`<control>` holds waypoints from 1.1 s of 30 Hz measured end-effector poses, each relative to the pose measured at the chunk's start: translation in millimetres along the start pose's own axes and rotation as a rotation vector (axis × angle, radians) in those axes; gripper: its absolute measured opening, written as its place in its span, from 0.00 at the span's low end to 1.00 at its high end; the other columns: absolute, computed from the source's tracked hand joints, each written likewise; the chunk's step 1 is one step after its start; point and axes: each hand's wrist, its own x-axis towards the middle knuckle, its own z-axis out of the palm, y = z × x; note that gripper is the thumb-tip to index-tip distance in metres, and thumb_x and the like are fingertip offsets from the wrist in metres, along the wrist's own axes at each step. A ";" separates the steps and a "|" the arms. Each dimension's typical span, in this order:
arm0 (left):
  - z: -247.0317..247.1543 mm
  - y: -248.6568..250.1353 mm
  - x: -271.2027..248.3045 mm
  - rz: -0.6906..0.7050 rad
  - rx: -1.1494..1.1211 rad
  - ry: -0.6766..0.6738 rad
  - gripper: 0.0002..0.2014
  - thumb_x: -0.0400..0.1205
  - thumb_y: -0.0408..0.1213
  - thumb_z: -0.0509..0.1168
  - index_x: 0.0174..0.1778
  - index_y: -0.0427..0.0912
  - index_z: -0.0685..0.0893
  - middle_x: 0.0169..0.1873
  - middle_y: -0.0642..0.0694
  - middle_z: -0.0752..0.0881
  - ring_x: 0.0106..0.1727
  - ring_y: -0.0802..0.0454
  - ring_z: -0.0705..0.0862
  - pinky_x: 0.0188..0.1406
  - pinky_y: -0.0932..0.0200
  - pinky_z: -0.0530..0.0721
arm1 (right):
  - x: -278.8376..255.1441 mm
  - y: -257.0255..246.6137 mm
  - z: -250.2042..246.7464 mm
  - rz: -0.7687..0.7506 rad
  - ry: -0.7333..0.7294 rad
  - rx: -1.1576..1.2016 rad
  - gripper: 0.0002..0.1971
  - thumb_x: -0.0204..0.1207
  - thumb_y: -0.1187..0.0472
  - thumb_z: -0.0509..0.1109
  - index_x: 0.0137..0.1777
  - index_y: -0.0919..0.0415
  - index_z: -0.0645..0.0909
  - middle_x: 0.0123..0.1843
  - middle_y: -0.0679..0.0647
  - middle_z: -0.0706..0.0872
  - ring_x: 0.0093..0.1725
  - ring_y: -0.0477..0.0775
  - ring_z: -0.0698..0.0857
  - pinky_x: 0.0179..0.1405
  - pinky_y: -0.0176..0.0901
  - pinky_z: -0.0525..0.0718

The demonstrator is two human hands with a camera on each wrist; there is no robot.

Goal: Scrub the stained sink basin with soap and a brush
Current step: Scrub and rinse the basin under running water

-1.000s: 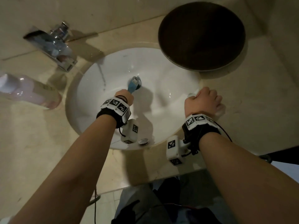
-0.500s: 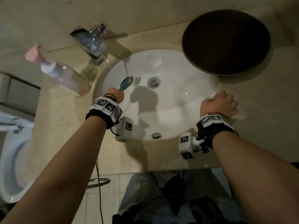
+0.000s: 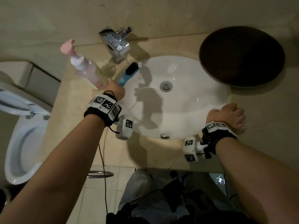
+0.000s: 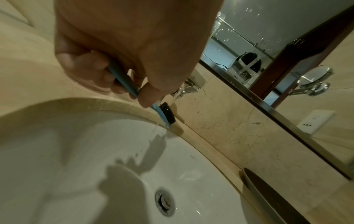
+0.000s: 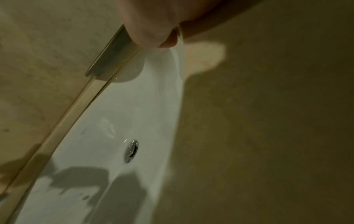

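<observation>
Right now the left hand [image 3: 116,91] is wrapped around the handle of the blue plastic brush with black bristles [image 3: 128,74], fingers and thumb curled tight on it in the left wrist view [image 4: 122,50]. The brush head sticks out past the hand toward the back-left rim of the white oval ceramic sink basin [image 3: 186,110], right under the spout of the square chrome faucet [image 3: 115,44], and a thin stream of water is running past the bristles. Over on the other side, the right hand [image 3: 229,114] sits on the right rim of the basin where it meets the beige stone table [image 3: 72,126], fingers curled under in a loose fist, holding nothing. The round chrome drain [image 3: 166,85] is mid-basin, well apart from the brush. Just left of the brush hand stands the clear pump bottle of pink soap [image 3: 85,68], with the round dark brown tray [image 3: 241,56] at the back right.
</observation>
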 end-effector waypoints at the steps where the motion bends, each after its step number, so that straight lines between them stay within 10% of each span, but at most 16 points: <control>1: -0.6 -0.1 2.1 -0.008 -0.016 -0.025 0.24 0.78 0.39 0.60 0.70 0.36 0.70 0.69 0.34 0.74 0.71 0.35 0.72 0.73 0.41 0.69 | -1.2 1.2 0.6 -0.009 0.013 -0.007 0.18 0.66 0.66 0.60 0.58 0.67 0.73 0.64 0.67 0.75 0.65 0.67 0.73 0.59 0.55 0.69; 16: -12.0 18.5 3.0 -0.007 -0.173 -0.089 0.23 0.85 0.43 0.54 0.68 0.29 0.74 0.65 0.33 0.79 0.64 0.36 0.80 0.63 0.50 0.78 | 10.1 -9.2 -4.9 0.107 -0.091 0.022 0.20 0.77 0.57 0.59 0.66 0.66 0.71 0.71 0.66 0.70 0.72 0.67 0.68 0.69 0.57 0.66; 20: -14.3 18.4 3.2 0.010 -0.122 -0.095 0.23 0.86 0.45 0.52 0.67 0.29 0.75 0.61 0.34 0.81 0.61 0.37 0.81 0.47 0.55 0.74 | 11.2 -14.9 -11.4 0.156 -0.154 0.005 0.21 0.77 0.56 0.58 0.67 0.65 0.71 0.72 0.65 0.69 0.72 0.66 0.68 0.70 0.58 0.65; 27: -23.2 24.5 6.7 0.052 -0.174 -0.146 0.22 0.84 0.44 0.56 0.62 0.28 0.78 0.27 0.45 0.71 0.26 0.50 0.69 0.23 0.61 0.66 | 19.2 -21.4 -22.5 0.234 -0.293 -0.007 0.21 0.79 0.55 0.55 0.69 0.65 0.69 0.72 0.65 0.66 0.73 0.65 0.65 0.73 0.58 0.63; 33: -29.6 26.2 12.0 0.033 -0.286 -0.217 0.15 0.82 0.47 0.60 0.37 0.39 0.73 0.26 0.46 0.70 0.24 0.52 0.66 0.23 0.64 0.64 | 13.3 -26.0 -25.6 0.010 -0.405 -0.252 0.22 0.76 0.65 0.56 0.70 0.59 0.74 0.67 0.66 0.69 0.66 0.70 0.67 0.67 0.64 0.68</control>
